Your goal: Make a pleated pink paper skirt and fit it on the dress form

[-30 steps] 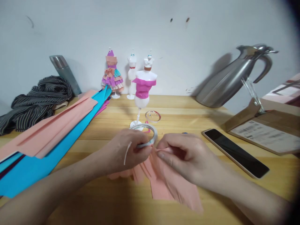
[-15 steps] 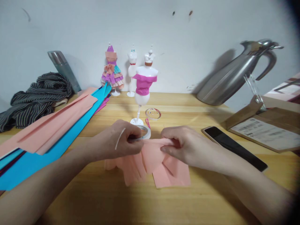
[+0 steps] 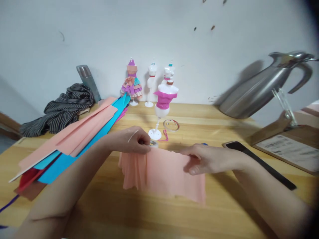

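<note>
A strip of pink crepe paper hangs between my hands over the wooden table, gathered in pleats at its left end and flatter at the right. My left hand is closed, pinching its top edge beside the pleats. My right hand lies at the paper's right part, fingers stretched along the top edge and thumb apart in front. A roll of tape shows just behind my left fingertips, partly hidden. Beyond stands a small white dress form with a magenta paper top.
Pink paper sheets and blue paper lie left, near a striped cloth. Small dress forms stand behind, one wearing a ruffled dress. A phone, cardboard box and steel jug are right.
My right hand has moved right along the paper and its pinch has loosened. The right part of the paper, folded before, now spreads flat. The camera view has shifted left.
</note>
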The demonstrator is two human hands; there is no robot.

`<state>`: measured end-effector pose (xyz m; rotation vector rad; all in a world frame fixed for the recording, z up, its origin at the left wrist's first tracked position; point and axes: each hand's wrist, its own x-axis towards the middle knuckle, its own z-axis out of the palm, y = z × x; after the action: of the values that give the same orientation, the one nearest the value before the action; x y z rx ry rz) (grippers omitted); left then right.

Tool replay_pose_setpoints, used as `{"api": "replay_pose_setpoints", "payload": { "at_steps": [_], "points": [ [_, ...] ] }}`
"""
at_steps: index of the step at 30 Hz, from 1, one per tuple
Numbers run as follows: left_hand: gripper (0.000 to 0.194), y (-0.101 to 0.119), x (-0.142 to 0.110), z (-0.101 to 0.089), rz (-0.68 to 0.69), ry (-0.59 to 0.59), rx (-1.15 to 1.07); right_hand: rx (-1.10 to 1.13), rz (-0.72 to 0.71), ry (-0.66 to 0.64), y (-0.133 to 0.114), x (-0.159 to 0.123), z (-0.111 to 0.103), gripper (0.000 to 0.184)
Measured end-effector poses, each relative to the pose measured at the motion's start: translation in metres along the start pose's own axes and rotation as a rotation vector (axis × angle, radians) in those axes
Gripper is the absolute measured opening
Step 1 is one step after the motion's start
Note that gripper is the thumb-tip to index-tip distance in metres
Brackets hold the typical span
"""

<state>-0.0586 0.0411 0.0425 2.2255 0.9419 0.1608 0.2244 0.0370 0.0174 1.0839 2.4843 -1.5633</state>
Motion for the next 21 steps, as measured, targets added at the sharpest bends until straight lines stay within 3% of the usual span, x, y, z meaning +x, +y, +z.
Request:
{"api": "replay_pose_setpoints", "payload": {
  "at_steps": [3,8,13,21],
  "points": [
    [0.029,-0.006,0.004,0.007,0.027,0.027,-0.017,0.131,-0.065,0.09,-0.006,0.009,0.009,0.035],
    [0.026,-0.018,0.012,0.017,0.111,0.097,0.028,0.118,-0.058,0.296,-0.023,0.029,0.018,0.032],
    [0.027,-0.02,0.014,0.017,0.131,0.151,0.11,-0.171,-0.057,0.347,-0.039,0.035,0.015,0.023],
    [0.026,-0.016,0.012,0.021,0.111,0.219,0.095,-0.074,-0.086,0.439,-0.034,0.031,0.014,0.018]
  ]
}}
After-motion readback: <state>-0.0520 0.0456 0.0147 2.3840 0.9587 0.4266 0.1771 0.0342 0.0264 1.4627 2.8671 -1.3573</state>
